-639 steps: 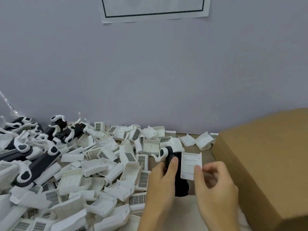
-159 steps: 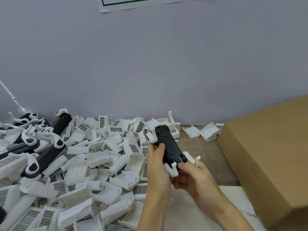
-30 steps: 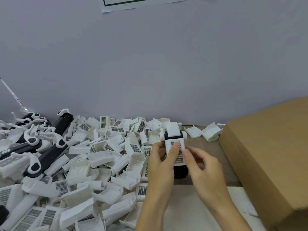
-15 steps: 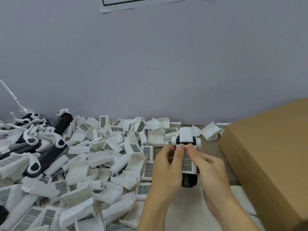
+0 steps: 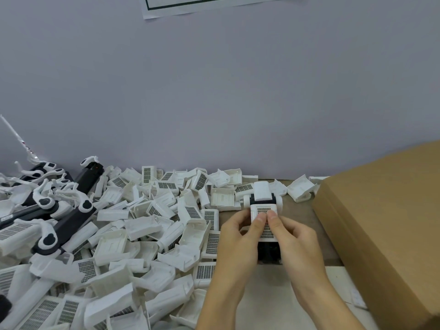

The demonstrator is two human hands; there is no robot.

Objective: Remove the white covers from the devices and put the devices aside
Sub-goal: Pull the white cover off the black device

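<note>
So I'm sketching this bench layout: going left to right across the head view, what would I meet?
Black devices set aside → heap of white covers → left hand → held device → right hand → cardboard box.

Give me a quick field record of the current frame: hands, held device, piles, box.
left hand: grips device, thumb on its grilled white cover
right hand: grips device, thumb beside the left thumb
device: black, white covers still on, held over the table
loose white covers: heaped left of the hands
stripped devices: far left, among the covers
cardboard box: right, closed
</note>
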